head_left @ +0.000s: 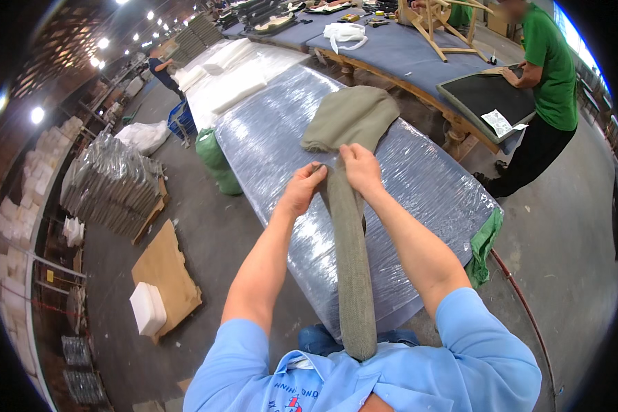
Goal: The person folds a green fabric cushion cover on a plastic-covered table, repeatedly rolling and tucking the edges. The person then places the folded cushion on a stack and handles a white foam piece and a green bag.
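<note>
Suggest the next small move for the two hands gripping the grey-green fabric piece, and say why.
Probably draw the long grey-green knit fabric piece further toward the body, hand over hand. The left hand and right hand pinch it side by side at its narrow neck, while its wider end still lies bunched on the plastic-wrapped table.

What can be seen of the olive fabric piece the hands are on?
The fabric is olive-grey, coarse-woven cloth. Its upper part spreads in a rumpled, folded heap on the plastic-wrapped table; the rest is gathered into a long narrow band running down off the table edge to the person's chest. The left hand and right hand pinch it side by side where heap meets band.
</note>
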`<state>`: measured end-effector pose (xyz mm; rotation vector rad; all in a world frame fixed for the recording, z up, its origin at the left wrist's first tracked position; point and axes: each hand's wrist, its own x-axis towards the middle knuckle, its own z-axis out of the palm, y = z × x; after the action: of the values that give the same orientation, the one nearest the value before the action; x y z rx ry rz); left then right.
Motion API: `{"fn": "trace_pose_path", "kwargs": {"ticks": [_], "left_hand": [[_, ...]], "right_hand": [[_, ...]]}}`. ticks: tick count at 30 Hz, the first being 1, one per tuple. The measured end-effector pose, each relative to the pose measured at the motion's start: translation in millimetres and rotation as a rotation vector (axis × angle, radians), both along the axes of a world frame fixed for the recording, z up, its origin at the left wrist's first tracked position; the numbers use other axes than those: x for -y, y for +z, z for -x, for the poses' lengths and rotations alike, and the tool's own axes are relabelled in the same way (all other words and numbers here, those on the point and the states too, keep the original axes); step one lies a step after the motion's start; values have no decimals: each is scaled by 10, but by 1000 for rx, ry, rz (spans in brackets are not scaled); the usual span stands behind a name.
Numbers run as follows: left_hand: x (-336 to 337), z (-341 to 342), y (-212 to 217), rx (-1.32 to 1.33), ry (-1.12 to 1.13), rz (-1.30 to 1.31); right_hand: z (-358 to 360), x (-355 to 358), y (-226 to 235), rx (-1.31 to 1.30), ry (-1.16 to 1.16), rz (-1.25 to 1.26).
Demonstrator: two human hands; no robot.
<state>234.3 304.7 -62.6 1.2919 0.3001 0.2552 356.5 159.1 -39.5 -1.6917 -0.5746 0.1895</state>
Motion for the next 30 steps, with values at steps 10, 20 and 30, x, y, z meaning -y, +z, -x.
{"fn": "trace_pose_path", "kwargs": {"ticks": [10, 20, 30], "left_hand": [[362, -293, -75, 77, 170, 38], [338, -254, 59, -91, 200, -118], [348, -199, 133, -142, 279, -58]], "right_hand": [[21, -116, -137, -17, -250, -59], [35, -290, -376, 0, -221, -77], [77, -66, -429, -125, 39, 20]]}}
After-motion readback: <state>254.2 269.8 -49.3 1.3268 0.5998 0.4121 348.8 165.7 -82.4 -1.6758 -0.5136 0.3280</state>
